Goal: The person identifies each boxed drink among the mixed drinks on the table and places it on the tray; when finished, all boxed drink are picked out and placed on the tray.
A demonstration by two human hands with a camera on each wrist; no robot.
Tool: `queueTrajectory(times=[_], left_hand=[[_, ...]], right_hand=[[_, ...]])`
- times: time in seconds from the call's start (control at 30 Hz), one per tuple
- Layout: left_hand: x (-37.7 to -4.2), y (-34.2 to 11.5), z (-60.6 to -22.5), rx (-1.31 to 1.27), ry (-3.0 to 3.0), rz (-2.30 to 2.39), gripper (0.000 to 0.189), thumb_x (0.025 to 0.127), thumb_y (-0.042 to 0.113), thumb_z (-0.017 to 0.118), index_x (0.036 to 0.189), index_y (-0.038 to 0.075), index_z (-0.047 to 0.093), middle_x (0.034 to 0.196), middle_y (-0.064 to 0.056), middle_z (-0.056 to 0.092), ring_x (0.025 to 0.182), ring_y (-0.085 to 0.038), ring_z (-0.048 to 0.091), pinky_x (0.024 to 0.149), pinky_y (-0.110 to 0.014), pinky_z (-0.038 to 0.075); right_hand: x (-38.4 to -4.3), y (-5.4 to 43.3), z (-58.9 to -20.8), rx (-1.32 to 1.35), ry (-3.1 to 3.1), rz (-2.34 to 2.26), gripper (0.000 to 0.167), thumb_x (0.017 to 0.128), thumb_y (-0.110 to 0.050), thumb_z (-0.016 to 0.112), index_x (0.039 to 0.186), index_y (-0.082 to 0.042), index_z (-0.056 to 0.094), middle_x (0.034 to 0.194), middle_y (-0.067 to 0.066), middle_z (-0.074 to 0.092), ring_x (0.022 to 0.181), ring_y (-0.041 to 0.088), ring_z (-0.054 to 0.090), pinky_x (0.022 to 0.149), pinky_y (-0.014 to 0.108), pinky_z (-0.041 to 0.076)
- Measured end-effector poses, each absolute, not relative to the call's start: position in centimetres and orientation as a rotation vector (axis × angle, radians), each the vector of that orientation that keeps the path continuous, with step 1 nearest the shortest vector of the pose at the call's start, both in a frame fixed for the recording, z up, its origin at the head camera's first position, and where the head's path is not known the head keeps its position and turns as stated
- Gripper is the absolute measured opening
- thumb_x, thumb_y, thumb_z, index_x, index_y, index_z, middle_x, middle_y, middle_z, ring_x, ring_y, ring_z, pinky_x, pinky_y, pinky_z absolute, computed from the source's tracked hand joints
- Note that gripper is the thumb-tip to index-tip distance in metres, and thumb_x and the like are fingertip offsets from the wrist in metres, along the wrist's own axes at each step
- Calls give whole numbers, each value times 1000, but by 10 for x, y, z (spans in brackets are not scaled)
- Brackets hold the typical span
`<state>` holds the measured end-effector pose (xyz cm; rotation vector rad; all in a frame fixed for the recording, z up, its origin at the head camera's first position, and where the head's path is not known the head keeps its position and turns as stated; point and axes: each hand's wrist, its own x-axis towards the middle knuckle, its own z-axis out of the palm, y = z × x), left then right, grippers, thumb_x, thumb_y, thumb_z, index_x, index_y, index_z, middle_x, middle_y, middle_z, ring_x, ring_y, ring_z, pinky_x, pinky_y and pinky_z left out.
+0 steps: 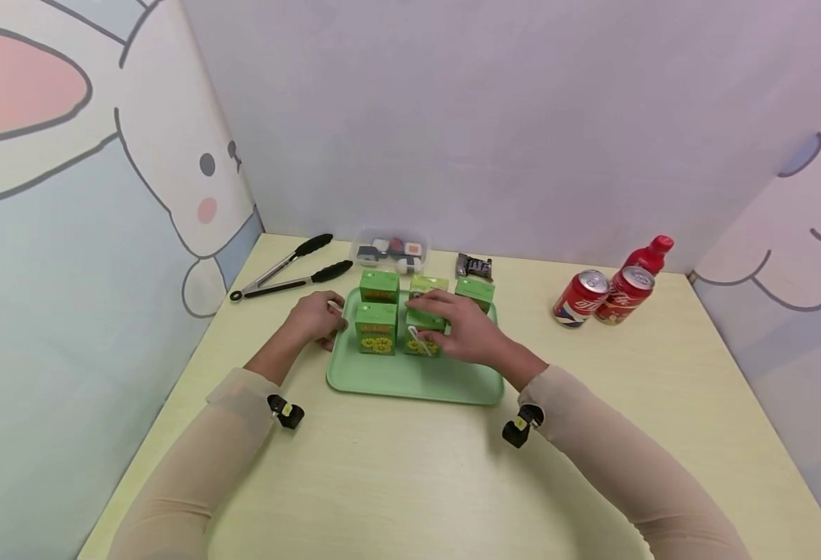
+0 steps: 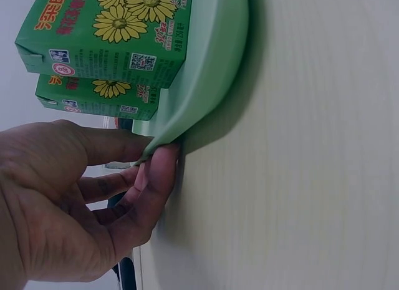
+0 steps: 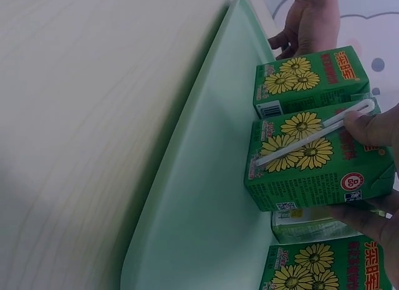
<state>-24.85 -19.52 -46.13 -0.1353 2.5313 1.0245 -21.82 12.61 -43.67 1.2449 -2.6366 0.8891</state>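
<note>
On a green tray (image 1: pixel 410 383) stand several green drink cartons with yellow flower prints. My left hand (image 1: pixel 317 319) pinches the tray's left rim between thumb and fingers, as the left wrist view (image 2: pixel 93 184) shows close up. The front middle drink carton (image 3: pixel 293 184) is in the grip of my right hand (image 1: pixel 468 333), thumb on its printed front and fingers round behind. A bent white straw (image 3: pixel 293 149) slants across that front, its upper end by the thumb. Beside it on the left is another drink carton (image 1: pixel 377 330); the back row is partly hidden behind my right hand.
Black-handled tongs (image 1: pixel 280 272) lie open at the back left. A clear plastic box (image 1: pixel 391 247) with small items and a dark wrapped snack (image 1: pixel 475 266) are behind the tray. Two red cans (image 1: pixel 581 299) and a red bottle (image 1: pixel 651 253) stand at the right.
</note>
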Motion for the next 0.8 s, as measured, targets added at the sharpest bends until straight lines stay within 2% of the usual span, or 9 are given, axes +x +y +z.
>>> queueTrajectory(times=[0.2, 0.63, 0.8], left_hand=[[-249, -197, -462, -148, 2512, 1048, 53, 105, 9, 72, 155, 4, 54, 131, -20, 69, 77, -16, 73, 65, -32, 71], [-253, -198, -463, -151, 2505, 1061, 54, 106, 9, 71, 156, 3, 52, 131, -19, 66, 78, -17, 71, 65, -31, 70], [-253, -197, -465, -112, 2536, 1033, 53, 107, 11, 70, 156, 2, 53, 124, -18, 67, 70, -15, 70, 62, -29, 68]], right_hand=[[-219, 126, -437, 1253, -2645, 873, 58, 100, -17, 85, 154, -16, 66, 144, 11, 70, 105, 24, 76, 82, 42, 66], [-223, 127, -438, 1287, -2653, 858, 62, 102, -18, 83, 159, -17, 60, 147, 12, 67, 107, 25, 76, 82, 42, 66], [-224, 128, -439, 1286, -2656, 834, 64, 102, -19, 83, 161, -17, 58, 148, 12, 67, 111, 26, 76, 86, 43, 67]])
